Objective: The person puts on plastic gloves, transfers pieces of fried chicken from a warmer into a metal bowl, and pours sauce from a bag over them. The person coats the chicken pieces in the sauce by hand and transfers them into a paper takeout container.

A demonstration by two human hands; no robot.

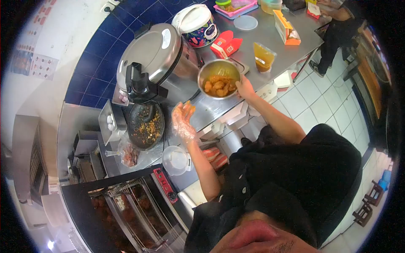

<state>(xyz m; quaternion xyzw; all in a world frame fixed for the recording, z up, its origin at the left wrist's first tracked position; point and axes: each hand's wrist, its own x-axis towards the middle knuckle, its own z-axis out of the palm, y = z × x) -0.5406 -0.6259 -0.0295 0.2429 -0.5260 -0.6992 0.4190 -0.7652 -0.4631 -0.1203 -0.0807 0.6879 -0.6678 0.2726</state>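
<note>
My right hand (245, 89) grips the near right rim of a metal bowl (203, 85), tilted toward me above the counter. Pieces of orange-sauced food (220, 86) lie in it. To the left, my left hand (184, 120) wears a clear plastic glove and is raised with its fingers loosely curled and partly apart. Orange colour shows at its fingertips; whether that is sauce or a small piece I cannot make out. It is apart from the bowl, nearest to a dark stone mortar (145, 126) with chopped bits inside.
A large steel rice cooker (147, 50) and a patterned cooker (195, 25) stand behind. On the steel counter (249, 40) are a red carton (226, 44), a sauce bag (264, 57) and an orange box (287, 28). A heated cabinet (130, 211) is at lower left; another person (337, 33) stands at upper right.
</note>
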